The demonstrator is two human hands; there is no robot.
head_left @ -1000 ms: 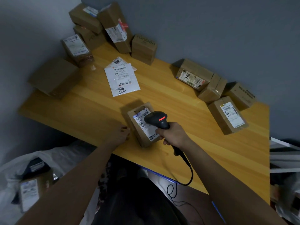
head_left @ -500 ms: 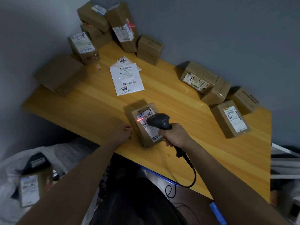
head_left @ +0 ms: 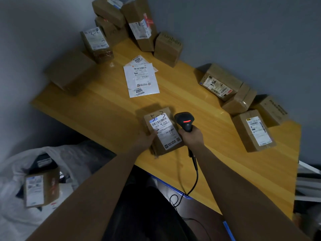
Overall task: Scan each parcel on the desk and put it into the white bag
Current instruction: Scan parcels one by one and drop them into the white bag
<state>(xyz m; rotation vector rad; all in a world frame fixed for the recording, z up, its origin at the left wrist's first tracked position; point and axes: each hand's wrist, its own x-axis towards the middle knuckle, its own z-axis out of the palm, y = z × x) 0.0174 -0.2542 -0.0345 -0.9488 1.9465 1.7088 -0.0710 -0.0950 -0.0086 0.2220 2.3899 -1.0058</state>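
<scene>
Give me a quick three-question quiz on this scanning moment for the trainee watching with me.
1. True or false: the right hand holds the barcode scanner beside the parcel at the desk's near edge.
2. Multiple choice: where is the left hand? A) inside the white bag B) on the near parcel's left side C) on the loose label sheets
3. Fill in: the bag on the floor already shows at least one ____ with a shipping label.

Key: 1 true; 2 B; 3 parcel.
</scene>
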